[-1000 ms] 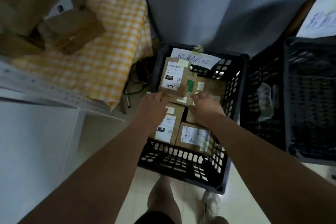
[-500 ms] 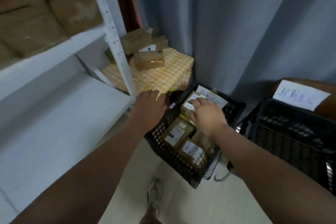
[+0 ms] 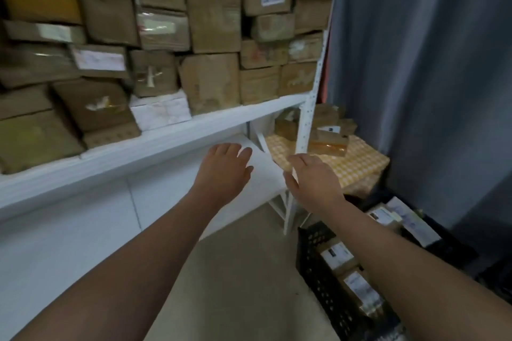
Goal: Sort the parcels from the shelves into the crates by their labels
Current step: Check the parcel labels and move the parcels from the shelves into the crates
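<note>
Both hands are raised in front of the white shelf, backs up, and neither holds anything; the left hand (image 3: 224, 171) has its fingers straight and a little spread, above the lower shelf board (image 3: 83, 257); the right hand (image 3: 313, 183) is loosely open as well, thumb out to the side, just beside the shelf's corner post (image 3: 306, 130); the two hands are near each other but apart; the upper shelf board (image 3: 166, 133) carries a packed stack of brown cardboard parcels (image 3: 210, 77), several rows high, some with white labels, though the print is too blurred to read; past the post, a few more small parcels (image 3: 328, 142) lie on a yellow checked cloth (image 3: 360, 166); a black plastic crate (image 3: 321, 271) stands on the floor (image 3: 243, 271) at the lower right, under the right forearm, with several labelled parcels (image 3: 336, 253) lying flat inside it; a white paper sheet (image 3: 415, 221) seems to sit at the crate's far end; a grey curtain (image 3: 429, 63) hangs behind the crate and the cloth
</note>
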A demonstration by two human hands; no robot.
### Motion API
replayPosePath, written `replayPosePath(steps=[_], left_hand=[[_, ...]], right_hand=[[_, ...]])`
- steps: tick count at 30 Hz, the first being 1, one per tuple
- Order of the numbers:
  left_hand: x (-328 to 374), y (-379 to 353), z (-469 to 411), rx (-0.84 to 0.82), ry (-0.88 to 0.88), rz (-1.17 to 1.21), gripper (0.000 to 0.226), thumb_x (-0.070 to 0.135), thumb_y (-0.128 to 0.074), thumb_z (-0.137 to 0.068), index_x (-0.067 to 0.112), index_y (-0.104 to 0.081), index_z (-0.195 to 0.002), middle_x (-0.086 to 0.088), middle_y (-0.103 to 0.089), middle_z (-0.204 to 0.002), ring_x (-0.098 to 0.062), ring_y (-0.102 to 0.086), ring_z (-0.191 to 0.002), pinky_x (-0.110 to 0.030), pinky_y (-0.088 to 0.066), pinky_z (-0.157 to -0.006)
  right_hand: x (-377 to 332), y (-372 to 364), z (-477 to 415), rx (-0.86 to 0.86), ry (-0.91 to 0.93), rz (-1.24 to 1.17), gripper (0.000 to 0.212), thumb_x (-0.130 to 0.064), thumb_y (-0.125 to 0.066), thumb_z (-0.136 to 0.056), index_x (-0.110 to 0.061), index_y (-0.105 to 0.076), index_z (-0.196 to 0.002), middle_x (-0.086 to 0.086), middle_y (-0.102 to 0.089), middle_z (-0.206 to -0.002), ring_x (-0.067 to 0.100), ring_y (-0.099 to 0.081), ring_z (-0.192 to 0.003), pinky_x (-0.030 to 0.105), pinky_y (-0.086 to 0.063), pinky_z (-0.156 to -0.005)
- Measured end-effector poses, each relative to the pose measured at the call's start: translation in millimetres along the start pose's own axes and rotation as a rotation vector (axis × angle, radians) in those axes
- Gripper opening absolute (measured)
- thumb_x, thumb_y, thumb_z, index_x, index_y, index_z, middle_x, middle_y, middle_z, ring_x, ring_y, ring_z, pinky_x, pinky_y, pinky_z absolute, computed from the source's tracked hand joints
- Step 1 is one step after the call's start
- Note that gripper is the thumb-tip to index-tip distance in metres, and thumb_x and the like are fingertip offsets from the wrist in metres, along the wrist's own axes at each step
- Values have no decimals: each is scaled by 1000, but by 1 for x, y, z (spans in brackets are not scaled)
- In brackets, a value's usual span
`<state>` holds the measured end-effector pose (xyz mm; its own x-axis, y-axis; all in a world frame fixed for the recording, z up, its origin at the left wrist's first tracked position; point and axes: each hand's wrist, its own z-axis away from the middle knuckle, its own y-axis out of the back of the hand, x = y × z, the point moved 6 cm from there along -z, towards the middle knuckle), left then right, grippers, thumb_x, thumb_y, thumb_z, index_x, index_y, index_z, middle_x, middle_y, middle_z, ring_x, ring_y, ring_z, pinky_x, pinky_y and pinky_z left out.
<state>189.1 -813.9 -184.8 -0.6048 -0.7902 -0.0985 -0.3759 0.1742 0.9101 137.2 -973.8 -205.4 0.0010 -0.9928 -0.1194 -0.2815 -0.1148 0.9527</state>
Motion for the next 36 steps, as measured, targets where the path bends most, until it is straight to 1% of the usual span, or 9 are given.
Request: replayPosePath(steps=[6,10,13,17,20,24,29,33,36], left_hand=[[-120,64,91,30,143,-71,44,36,-48,-95,15,-48,-134,-9,-54,-133,-29,-47,-124,-40,-33,-104],[-195,117,162,49,218,-167,43,35,-48,-95,15,-48,-133,-9,-55,-129,-31,-49,-116,-38,-36,-95],[-248,159,221,67,305,-232,41,37,-47,-95,15,-52,-128,-9,-58,-123,-31,-51,-112,-38,-37,-93],[-309,206,294,78,416,-302,43,40,-42,-95,17,-48,-131,-6,-54,-127,-28,-48,-117,-37,-34,-98],[-343,240,341,100,504,-355,43,36,-50,-93,15,-53,-131,-7,-58,-126,-29,-52,-116,-39,-38,-97],[-381,267,385,107,623,-384,42,31,-58,-89,13,-57,-127,-10,-60,-123,-32,-56,-110,-41,-44,-90],[-420,263,416,98,690,-434,41,28,-68,-83,10,-62,-119,-12,-64,-117,-33,-61,-104,-42,-49,-86],[-455,241,426,62,738,-419,44,33,-60,-89,14,-56,-128,-10,-57,-130,-30,-56,-115,-40,-44,-94],[-482,225,424,52,757,-407,53,35,-63,-86,15,-51,-133,-12,-48,-139,-31,-52,-120,-40,-43,-96]], right_hand=[[-161,13,-15,102,114,-126,43,-36,-44,-98,-14,-49,-135,5,-54,-134,25,-49,-121,37,-41,-98],[-276,26,-18,173,219,-225,43,-29,-49,-95,-13,-51,-135,6,-52,-137,26,-48,-121,37,-41,-96],[-361,31,-18,179,324,-255,43,-31,-47,-96,-14,-48,-136,5,-48,-140,26,-45,-124,37,-39,-99],[-468,39,-17,155,471,-312,45,-32,-46,-97,-15,-46,-139,5,-43,-145,27,-42,-129,37,-35,-102],[-536,47,-12,153,561,-372,44,-29,-50,-95,-14,-49,-136,7,-45,-143,29,-45,-126,39,-38,-100],[-604,52,-10,160,669,-422,41,-27,-52,-93,-15,-53,-132,7,-49,-136,26,-47,-121,38,-41,-94],[-660,44,-28,162,762,-452,41,-30,-48,-95,-19,-50,-134,3,-44,-140,22,-41,-127,38,-38,-100],[-689,24,-48,123,789,-446,42,-30,-46,-95,-20,-47,-136,1,-42,-140,19,-38,-128,38,-38,-102],[-705,9,-59,86,794,-447,43,-30,-46,-95,-19,-46,-136,2,-42,-140,20,-38,-127,38,-38,-102]])
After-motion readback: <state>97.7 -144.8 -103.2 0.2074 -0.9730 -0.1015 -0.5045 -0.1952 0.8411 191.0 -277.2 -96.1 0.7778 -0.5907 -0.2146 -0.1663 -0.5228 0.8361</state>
